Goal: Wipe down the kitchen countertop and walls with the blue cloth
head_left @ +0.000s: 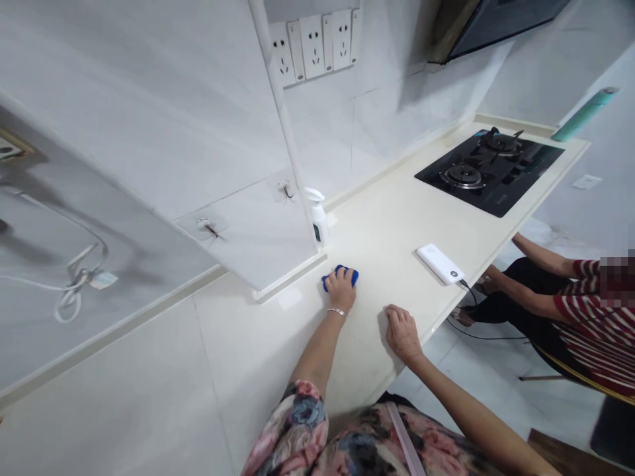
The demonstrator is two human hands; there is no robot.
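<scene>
My left hand (340, 289) presses down on a blue cloth (347, 272) on the cream countertop (397, 225), close to the wall's corner column. Its fingers are closed over the cloth, and a bracelet is on that wrist. My right hand (401, 332) lies flat on the counter near its front edge, fingers stretched out, holding nothing. A white spray bottle (317, 218) stands just beyond the cloth, against the wall.
A white power bank (440, 264) with a cable lies at the counter's front edge. A black gas hob (489, 169) sits further right, a green bottle (585, 114) beyond it. Another person in a red striped top (590, 324) sits low beside the counter. Wall sockets (312, 45) are above.
</scene>
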